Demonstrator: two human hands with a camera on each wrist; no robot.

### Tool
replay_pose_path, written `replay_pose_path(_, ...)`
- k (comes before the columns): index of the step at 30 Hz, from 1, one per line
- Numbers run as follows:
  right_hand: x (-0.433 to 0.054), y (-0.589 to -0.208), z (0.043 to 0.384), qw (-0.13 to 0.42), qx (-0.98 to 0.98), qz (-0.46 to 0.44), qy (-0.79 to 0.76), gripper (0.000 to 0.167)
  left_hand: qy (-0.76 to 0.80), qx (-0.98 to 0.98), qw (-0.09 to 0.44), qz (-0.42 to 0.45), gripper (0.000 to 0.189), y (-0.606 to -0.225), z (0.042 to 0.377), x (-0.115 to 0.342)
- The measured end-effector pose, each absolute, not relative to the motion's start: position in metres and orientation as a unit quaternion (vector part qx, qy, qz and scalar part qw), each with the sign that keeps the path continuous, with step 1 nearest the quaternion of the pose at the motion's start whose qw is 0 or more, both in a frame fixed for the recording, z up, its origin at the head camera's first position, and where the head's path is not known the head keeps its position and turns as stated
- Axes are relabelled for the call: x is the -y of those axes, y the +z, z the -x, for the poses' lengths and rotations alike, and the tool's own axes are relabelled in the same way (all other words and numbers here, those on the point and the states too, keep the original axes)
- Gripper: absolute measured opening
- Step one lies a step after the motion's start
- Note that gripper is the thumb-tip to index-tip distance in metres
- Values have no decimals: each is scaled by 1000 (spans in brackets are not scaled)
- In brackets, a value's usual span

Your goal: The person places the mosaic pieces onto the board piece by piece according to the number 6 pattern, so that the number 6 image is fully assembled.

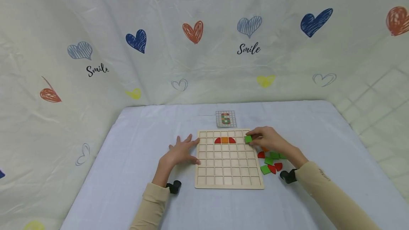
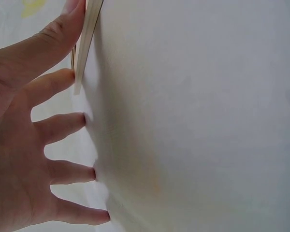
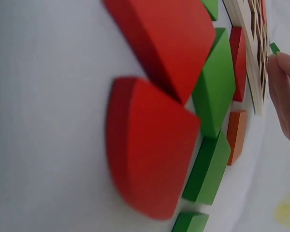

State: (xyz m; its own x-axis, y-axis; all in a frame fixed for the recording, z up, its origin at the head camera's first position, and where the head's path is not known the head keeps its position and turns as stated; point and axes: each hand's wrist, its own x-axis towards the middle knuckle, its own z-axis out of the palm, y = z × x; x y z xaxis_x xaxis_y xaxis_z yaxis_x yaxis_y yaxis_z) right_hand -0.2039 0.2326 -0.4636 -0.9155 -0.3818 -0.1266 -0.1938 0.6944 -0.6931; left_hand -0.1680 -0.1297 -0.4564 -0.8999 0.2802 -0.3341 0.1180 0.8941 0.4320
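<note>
A square wooden grid board (image 1: 226,184) lies on the table, divided into small cells. Near its top, an orange square block (image 1: 224,140) sits between two red quarter-round blocks (image 1: 218,140). My right hand (image 1: 271,140) pinches a green square block (image 1: 247,139) between thumb and fingers, over the board's upper right cells. In the right wrist view only a green sliver shows at the fingertips (image 3: 274,57). With fingers spread, my left hand (image 1: 180,152) rests at the board's left edge, its thumb and index finger touching the rim, as the left wrist view also shows.
Loose green, red and orange blocks lie right of the board, beneath my right forearm, among them a red quarter-round block (image 3: 154,150) and a green block (image 3: 215,87). Behind the board lies a gridded pattern card (image 1: 225,119). A patterned curtain (image 1: 211,70) hangs behind the white-covered table (image 1: 127,173).
</note>
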Motion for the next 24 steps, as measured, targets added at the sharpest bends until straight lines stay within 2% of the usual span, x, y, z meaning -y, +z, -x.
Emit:
replay_pose_path(15, -201, -463, 207, 139, -897, 205, -367, 32, 201, -953, 198, -107, 95, -459, 169, 131)
replay_pose_path(24, -181, -466, 205, 155, -889, 202, -381, 33, 212, -951, 200, -99, 94, -458, 169, 130)
